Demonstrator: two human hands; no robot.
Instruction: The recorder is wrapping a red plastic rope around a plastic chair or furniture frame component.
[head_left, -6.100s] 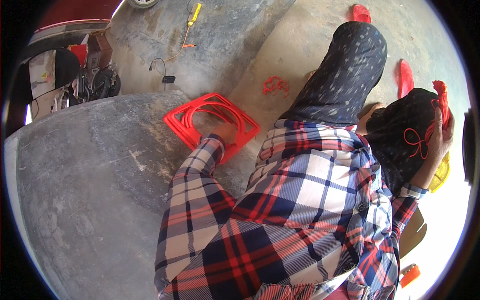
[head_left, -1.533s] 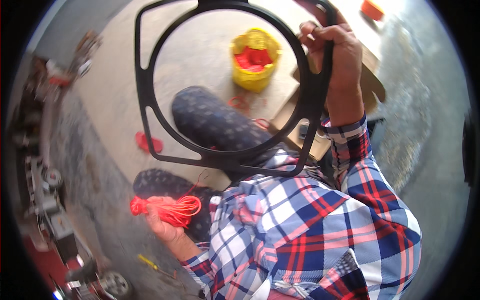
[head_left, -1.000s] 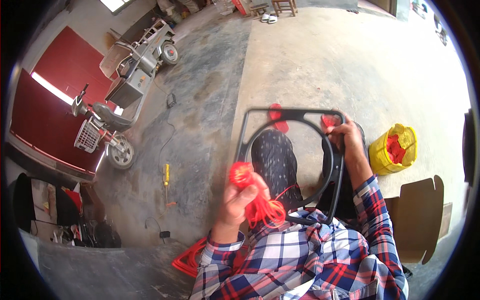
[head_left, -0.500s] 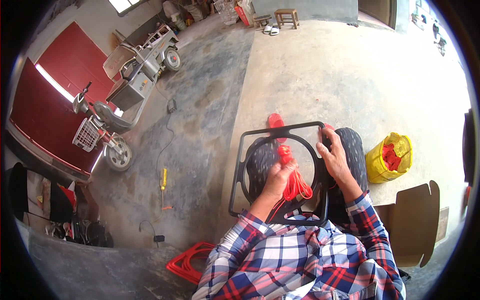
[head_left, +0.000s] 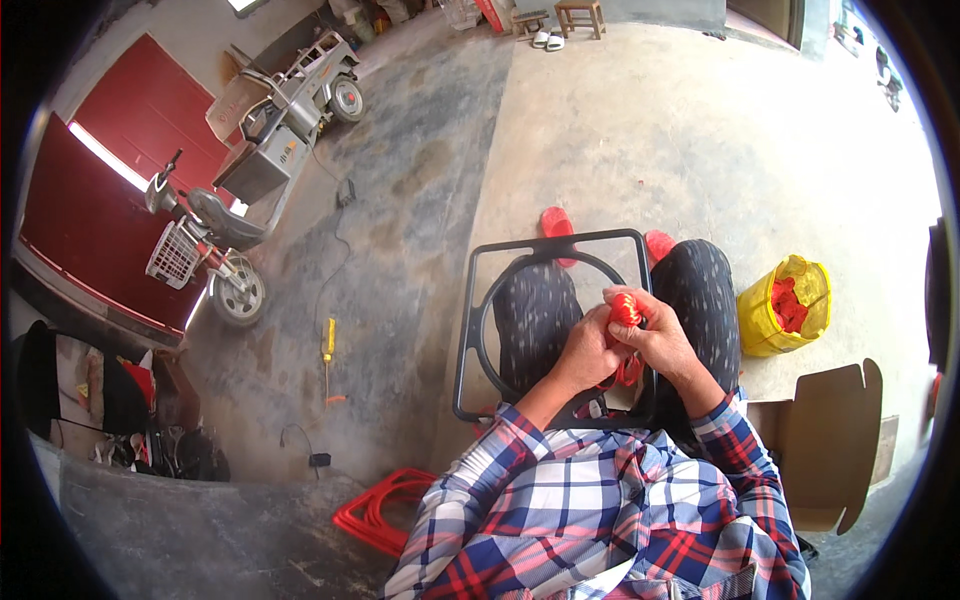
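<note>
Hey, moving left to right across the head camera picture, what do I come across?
White scooter basket, yellow-handled tool, red frame, black frame with a round opening, open yellow container.

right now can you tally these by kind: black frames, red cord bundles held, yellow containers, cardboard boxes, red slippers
Black frame: 1
Held red cord bundle: 1
Yellow container: 1
Cardboard box: 1
Red slippers: 2
Total: 6
</note>
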